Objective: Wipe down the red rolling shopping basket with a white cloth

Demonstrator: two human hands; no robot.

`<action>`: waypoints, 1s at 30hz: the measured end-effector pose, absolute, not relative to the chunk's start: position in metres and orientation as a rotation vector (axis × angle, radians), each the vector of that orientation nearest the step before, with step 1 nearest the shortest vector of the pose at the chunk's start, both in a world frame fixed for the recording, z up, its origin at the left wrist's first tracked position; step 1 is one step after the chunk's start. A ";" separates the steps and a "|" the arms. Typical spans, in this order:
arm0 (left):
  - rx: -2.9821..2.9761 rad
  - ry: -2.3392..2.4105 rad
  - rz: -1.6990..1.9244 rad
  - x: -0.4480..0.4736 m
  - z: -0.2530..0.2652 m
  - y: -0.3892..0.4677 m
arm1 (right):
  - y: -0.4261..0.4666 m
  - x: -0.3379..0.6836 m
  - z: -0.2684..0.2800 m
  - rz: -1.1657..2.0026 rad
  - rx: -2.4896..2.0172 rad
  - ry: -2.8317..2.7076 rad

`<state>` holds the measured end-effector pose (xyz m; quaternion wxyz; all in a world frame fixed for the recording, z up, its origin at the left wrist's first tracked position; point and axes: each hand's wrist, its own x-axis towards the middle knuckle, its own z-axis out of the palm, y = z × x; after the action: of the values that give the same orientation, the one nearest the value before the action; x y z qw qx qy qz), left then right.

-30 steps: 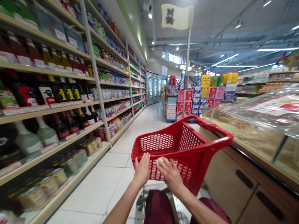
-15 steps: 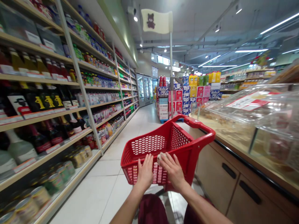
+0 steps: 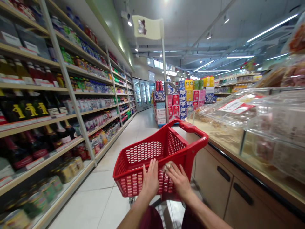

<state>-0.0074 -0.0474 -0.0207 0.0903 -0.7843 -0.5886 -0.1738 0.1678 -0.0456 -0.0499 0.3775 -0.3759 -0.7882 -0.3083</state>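
Observation:
A red plastic shopping cart [image 3: 177,165] with perforated sides stands right in front of me, its handle at the right end. My left hand [image 3: 151,178] lies over the near side of the basket, fingers stretched out and with nothing in it. Beside it, my right hand [image 3: 178,179] presses a crumpled whitish cloth [image 3: 168,166] on the same near side, below the rim. The cloth is partly hidden under the fingers. A pole rises behind the cart, topped by a cream flag [image 3: 149,28].
Shelves [image 3: 76,116] of bottles and cans run along the left. Close on the right is a wooden counter [image 3: 214,178] with clear plastic packages [image 3: 235,105]. Stacked drink cartons [image 3: 175,105] stand beyond the cart, glass-door fridges [image 3: 141,92] at the far end.
The view has swung slightly right, so the cart and shelves sit further left. Both hands, with the cloth in the right one, have shifted rightward along the cart's near side.

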 end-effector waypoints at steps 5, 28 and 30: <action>-2.318 -1.783 -0.480 0.002 -0.014 -0.049 | -0.051 0.183 -0.047 -0.763 -1.002 -1.983; -2.316 -1.604 -0.517 0.022 -0.026 -0.038 | -0.046 0.249 -0.039 -0.888 -1.072 -1.924; -2.297 -1.593 -0.520 0.021 -0.029 -0.037 | -0.046 0.252 -0.031 -0.876 -1.087 -1.877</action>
<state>0.0211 -0.0370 -0.0285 0.1487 -0.7988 -0.5542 -0.1807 0.2518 -0.0458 -0.0311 0.3904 -0.4279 -0.7387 -0.3447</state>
